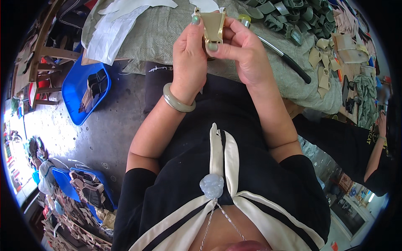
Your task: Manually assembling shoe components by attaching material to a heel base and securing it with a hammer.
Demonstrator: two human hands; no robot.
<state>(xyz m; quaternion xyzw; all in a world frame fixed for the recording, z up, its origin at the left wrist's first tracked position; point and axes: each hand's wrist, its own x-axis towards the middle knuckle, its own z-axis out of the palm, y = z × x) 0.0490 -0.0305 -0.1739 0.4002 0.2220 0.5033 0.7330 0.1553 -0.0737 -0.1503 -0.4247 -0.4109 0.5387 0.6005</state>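
Both my hands hold a small beige shoe heel [212, 26] with shiny gold edges, raised over the near edge of the cloth-covered table. My left hand [190, 54] grips its left side, the thumb lying along that edge. On the right, my right hand [247, 50] presses its thumb against the lower end, with the other fingers curled behind. The back of the heel is hidden from view. A hammer [289, 62] with a yellow head and black grip lies just right of my right hand. Thin white sheets [119, 31] lie at the far left of the table.
Many dark green heel-shaped pieces [289, 19] are heaped at the far right on the grey woven cloth [284, 85]. Beige cut pieces [323, 71] lie beside them. A blue tub [74, 100] stands on the floor at left. Another person [356, 144] in black is at right.
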